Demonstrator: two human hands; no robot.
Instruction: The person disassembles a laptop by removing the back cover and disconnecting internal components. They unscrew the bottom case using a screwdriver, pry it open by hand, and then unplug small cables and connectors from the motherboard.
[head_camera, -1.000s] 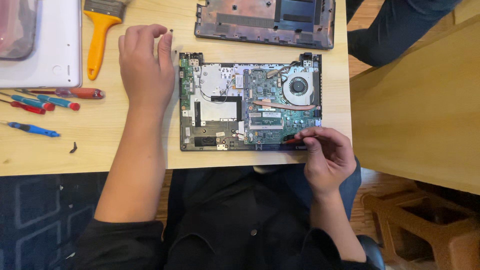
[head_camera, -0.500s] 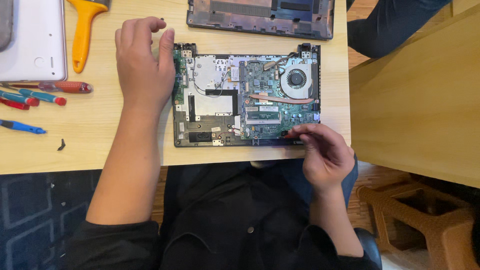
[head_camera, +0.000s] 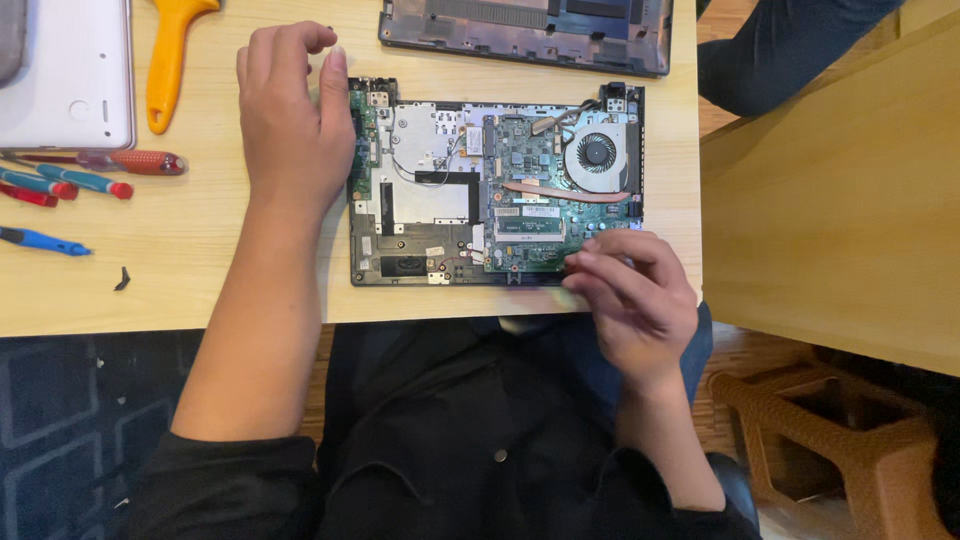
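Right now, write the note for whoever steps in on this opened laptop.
Left hand: flat on the table, fingers curled at the left edge of the opened laptop, steadying it; holds nothing.
Right hand: fingertips pinched at the laptop's near right corner, over the green board; whether it grips a tool or a screw cannot be told.
Done: bottom cover is off and lies behind the laptop; fan and board exposed.
Left: board and fan are not yet taken out.
Screwdrivers and a yellow-handled brush lie on the table, left of the left hand.
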